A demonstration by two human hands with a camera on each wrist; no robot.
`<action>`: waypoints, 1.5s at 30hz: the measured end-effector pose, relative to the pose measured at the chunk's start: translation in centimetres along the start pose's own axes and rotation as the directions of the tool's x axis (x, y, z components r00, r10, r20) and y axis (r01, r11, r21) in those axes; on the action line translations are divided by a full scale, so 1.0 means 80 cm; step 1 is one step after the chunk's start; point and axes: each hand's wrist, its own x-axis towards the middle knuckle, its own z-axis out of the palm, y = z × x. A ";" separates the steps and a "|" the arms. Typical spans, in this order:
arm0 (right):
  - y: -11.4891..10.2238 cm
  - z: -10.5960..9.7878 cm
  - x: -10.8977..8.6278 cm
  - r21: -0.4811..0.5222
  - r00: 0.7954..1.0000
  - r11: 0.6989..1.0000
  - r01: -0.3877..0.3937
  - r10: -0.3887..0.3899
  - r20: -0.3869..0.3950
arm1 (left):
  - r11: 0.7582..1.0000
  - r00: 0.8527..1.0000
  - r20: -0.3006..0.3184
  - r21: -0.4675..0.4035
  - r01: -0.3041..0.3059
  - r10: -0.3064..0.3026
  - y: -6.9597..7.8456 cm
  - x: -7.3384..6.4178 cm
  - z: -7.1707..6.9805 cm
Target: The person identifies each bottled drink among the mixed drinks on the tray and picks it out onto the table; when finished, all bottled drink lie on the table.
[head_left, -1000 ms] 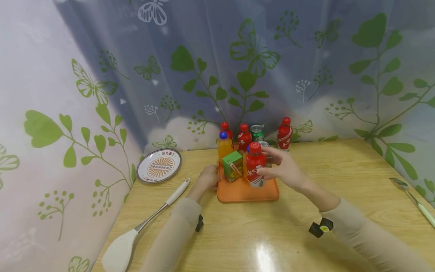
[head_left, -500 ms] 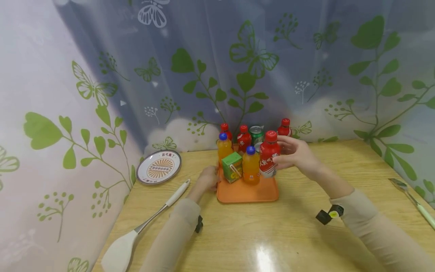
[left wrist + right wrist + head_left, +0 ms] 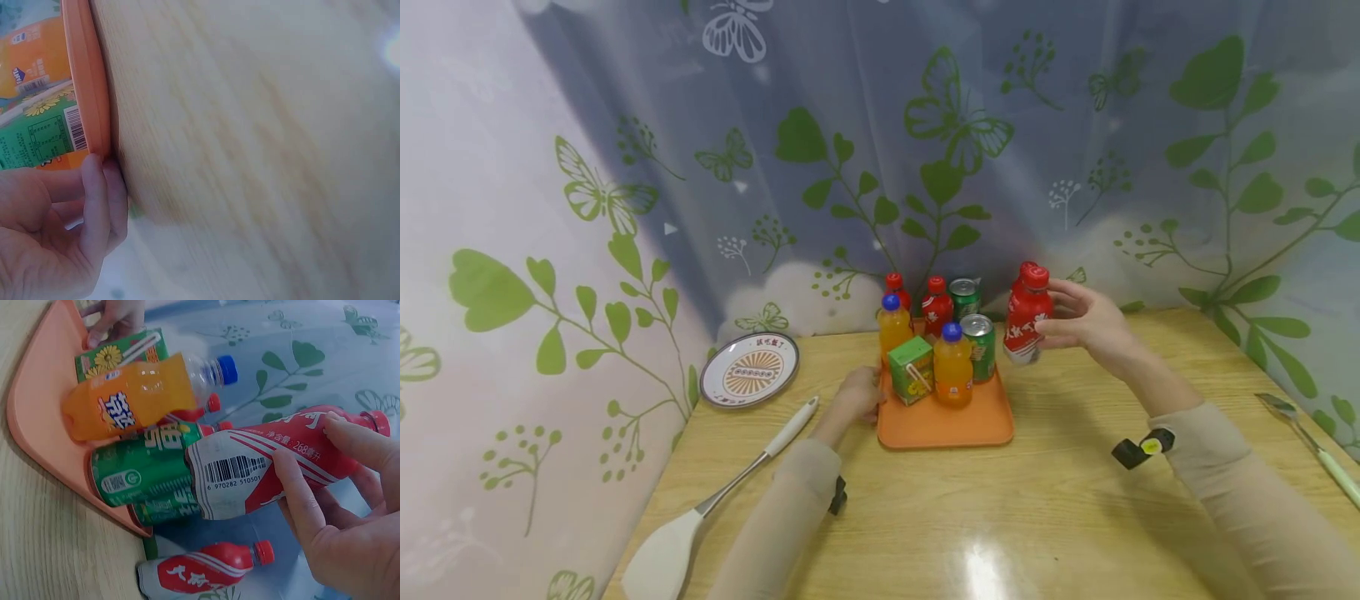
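My right hand [image 3: 1093, 329] holds a red-and-white drink bottle [image 3: 1028, 321] by its upper part, off the table to the right of the orange tray [image 3: 943, 430]. The bottle leans over in the right wrist view, its barcode showing. My left hand [image 3: 59, 231] pinches the tray's left rim. On the tray stand a green juice box [image 3: 913, 371], two orange soda bottles [image 3: 953, 371] with blue caps, green cans [image 3: 980, 348] and two red bottles [image 3: 937, 308] at the back. Another red-and-white bottle [image 3: 206, 570] stands on the table behind the held one.
A patterned plate [image 3: 750, 369] leans at the left by the curtain [image 3: 850, 125]. A white spatula [image 3: 662, 550] lies along the left side of the wooden table [image 3: 910, 517]. At the far right lies a green-handled spoon-like utensil [image 3: 1311, 437].
My right hand has carried the red-and-white bottle rightward and back from over the tray to beyond its right edge, uncovering an orange soda bottle and a green can. My left hand has stayed put.
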 end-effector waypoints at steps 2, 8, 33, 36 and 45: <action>0.002 -0.008 0.003 -0.004 1.000 1.000 -0.005 0.004 -0.009 | 1.000 1.000 0.000 0.000 -0.002 0.002 -0.001 -0.001 0.000; 0.008 -0.033 0.012 0.070 0.999 0.997 0.023 -0.021 -0.032 | 1.000 1.000 0.003 0.001 -0.004 0.004 -0.003 -0.001 -0.001; 0.046 -0.087 0.061 0.041 0.979 0.998 -0.038 0.046 -0.201 | 0.999 1.000 0.012 -0.033 0.016 -0.016 -0.003 0.002 -0.001; 0.052 -0.089 0.067 0.021 0.973 0.999 -0.028 0.032 -0.230 | 0.999 1.000 0.017 -0.034 0.023 -0.022 -0.003 0.000 -0.001; 0.071 -0.092 0.077 -0.017 0.958 1.000 -0.003 -0.002 -0.288 | 1.000 1.000 0.004 -0.022 -0.011 0.011 -0.004 -0.003 0.000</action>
